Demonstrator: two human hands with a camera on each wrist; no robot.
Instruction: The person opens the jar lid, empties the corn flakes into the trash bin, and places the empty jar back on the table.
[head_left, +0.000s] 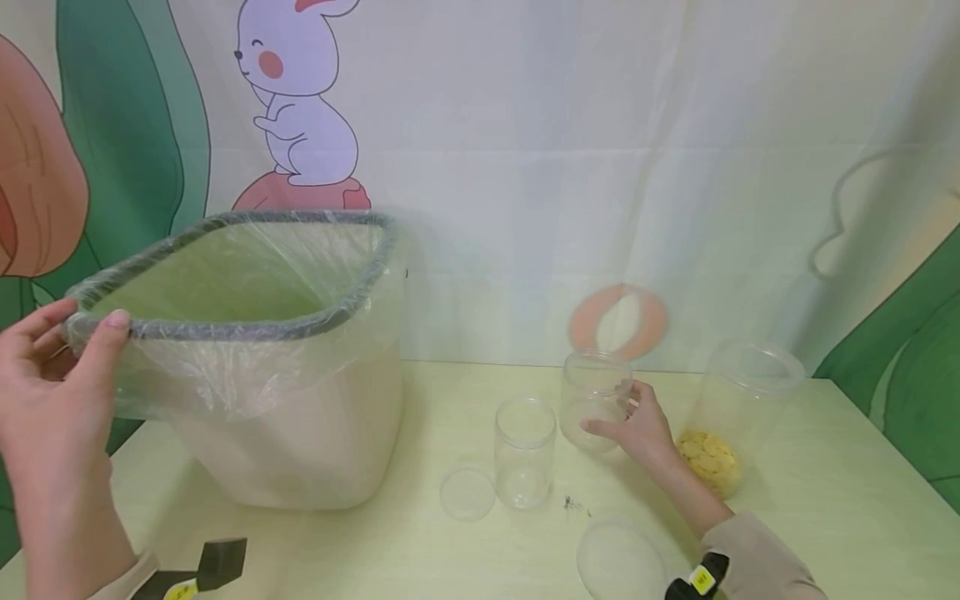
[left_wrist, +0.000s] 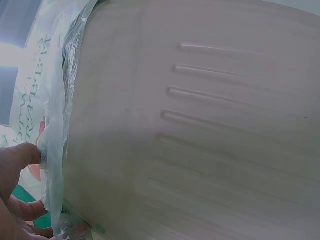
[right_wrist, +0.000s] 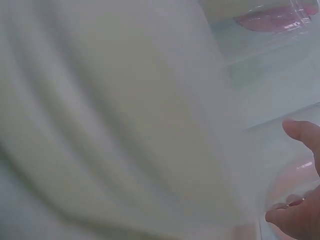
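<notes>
At the left stands a pale trash bin (head_left: pixel 300 442) with a grey rim, lined with a clear plastic bag (head_left: pixel 247 383). My left hand (head_left: pixel 56 383) grips its near left rim corner, thumb over the bagged edge. In the left wrist view, the fingers sit against the bag's fold beside the bin's ribbed wall (left_wrist: pixel 215 100). My right hand (head_left: pixel 637 425) holds a clear empty jar (head_left: pixel 592 392) near the back of the table, thumb across its front and fingers at its right side. A blurred pale surface fills much of the right wrist view, with that hand at its lower right.
A taller clear jar (head_left: pixel 750 375) holding yellow chips (head_left: pixel 708 462) stands behind the right forearm. Another clear empty jar (head_left: pixel 525 454) stands left of the held one. Two clear round lids, one small (head_left: pixel 467 493) and one larger (head_left: pixel 621 560), lie on the table. A printed curtain (head_left: pixel 487 167) hangs behind.
</notes>
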